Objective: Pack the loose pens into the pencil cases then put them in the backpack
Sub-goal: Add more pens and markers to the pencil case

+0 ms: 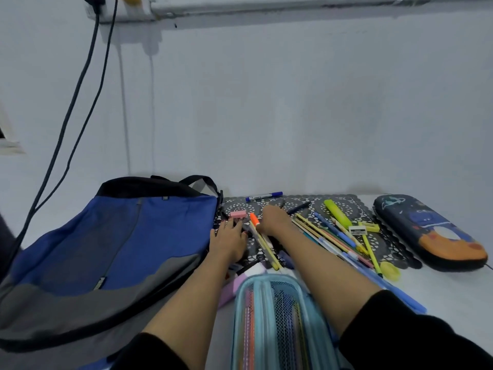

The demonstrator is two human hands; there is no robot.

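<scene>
A blue and grey backpack [106,244] lies flat at the left. A light-blue mesh pencil case [277,324] lies open near me with pens inside. A dark hard pencil case [429,231] with a space picture lies shut at the right. Loose pens and pencils [333,233] are spread over a dark lace mat [298,206]. My left hand [228,239] lies on the mat by a pink eraser [238,214], fingers stretched forward. My right hand [273,218] reaches over the pens beside an orange-tipped marker [260,233]; its fingers are hidden from view.
A blue marker [264,196] lies at the mat's far edge by the wall. A yellow highlighter [337,213] and white eraser [357,231] sit among the pens. Two black cables [80,102] hang down the wall at the left.
</scene>
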